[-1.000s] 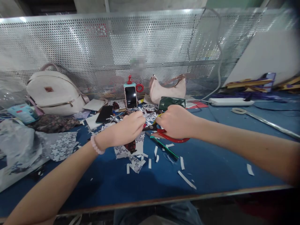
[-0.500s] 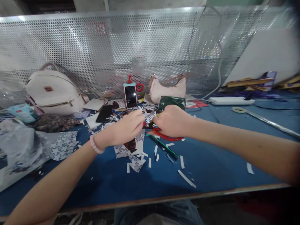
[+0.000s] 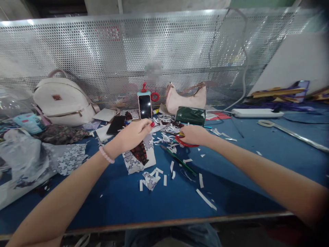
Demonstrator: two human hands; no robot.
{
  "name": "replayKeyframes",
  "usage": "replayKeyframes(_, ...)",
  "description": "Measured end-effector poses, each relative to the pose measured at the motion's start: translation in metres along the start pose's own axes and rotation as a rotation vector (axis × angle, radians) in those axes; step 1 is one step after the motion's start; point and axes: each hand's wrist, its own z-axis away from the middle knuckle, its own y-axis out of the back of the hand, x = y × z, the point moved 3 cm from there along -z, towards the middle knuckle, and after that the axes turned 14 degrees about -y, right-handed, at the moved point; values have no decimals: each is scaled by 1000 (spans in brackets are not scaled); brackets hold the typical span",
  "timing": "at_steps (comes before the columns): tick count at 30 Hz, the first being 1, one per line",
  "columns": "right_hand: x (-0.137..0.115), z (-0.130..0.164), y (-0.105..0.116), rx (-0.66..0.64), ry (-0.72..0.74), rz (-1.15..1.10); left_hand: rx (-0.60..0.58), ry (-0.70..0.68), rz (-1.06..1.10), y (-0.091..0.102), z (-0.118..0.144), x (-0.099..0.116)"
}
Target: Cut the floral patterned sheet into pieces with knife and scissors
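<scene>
My right hand (image 3: 193,134) is closed round the red-handled scissors (image 3: 187,143), low over the table among paper scraps. The blades point left and partly blend into the clutter. To the left, my left hand (image 3: 135,134) has its thumb and fingers pressed together; what they hold, if anything, is hidden. Below that hand lie a star-patterned piece (image 3: 132,164) and a dark flowery scrap (image 3: 140,153). A green pen-like stick (image 3: 180,160) rests on the blue table (image 3: 164,206) between the hands, with white paper strips (image 3: 200,180) around it.
At the back stand a white backpack (image 3: 61,101), a propped phone (image 3: 145,106), a pink handbag (image 3: 186,99) and a dark green pouch (image 3: 190,116). A black phone-like slab (image 3: 116,125) lies left of centre. On the right are a white power strip (image 3: 257,113) and a tape roll (image 3: 266,123).
My hands have moved apart: the right one has drawn right and slightly down with the scissors, the left one slightly left. More of the scraps between them now shows.
</scene>
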Motion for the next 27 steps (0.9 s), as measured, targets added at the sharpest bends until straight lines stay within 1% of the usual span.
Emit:
replayKeyframes(2, 4, -5, -13, 0, -21, -46, -74, 55, -28, 1, 1, -6)
replayKeyframes(4, 6, -5, -20, 29, -24, -81, -95, 75, -60, 3, 1, -12)
replayKeyframes(7, 2, 5, -16, 126, 13, -113, -27, 131, -90, 5, -1, -22)
replayKeyframes(9, -5, 17, -9, 161, 79, -134, -3, 204, -76, 1, 0, -28)
replayKeyframes(11, -14, 30, -4, 115, 175, -150, -16, 281, -20, -8, 5, -33)
replayKeyframes(14, -27, 44, -7, -20, 338, -130, -65, 365, 130, -26, 18, -37)
replayKeyframes(16, -31, 47, -11, -58, 395, -124, -107, 333, 196, -36, 28, -37)
replayKeyframes(18, -30, 45, -13, -59, 394, -135, -147, 247, 165, -42, 38, -35)
replayKeyframes(21, -24, 38, -11, -84, 339, -200, -260, 113, 77, -45, 54, -34)
replayKeyframes(23, -20, 34, -6, -122, 289, -298, -321, 2, 44, -45, 64, -31)
replayKeyframes(24, -20, 33, -4, -164, 284, -369, -338, -39, 22, -45, 68, -30)
replayKeyframes(25, -20, 33, -2, -201, 284, -423, -346, -60, -5, -45, 71, -30)
replayKeyframes(26, -22, 33, 0, -205, 291, -448, -354, -65, -26, -45, 74, -30)
replayKeyframes(27, -24, 33, 1, -179, 312, -446, -360, -59, -42, -46, 76, -30)
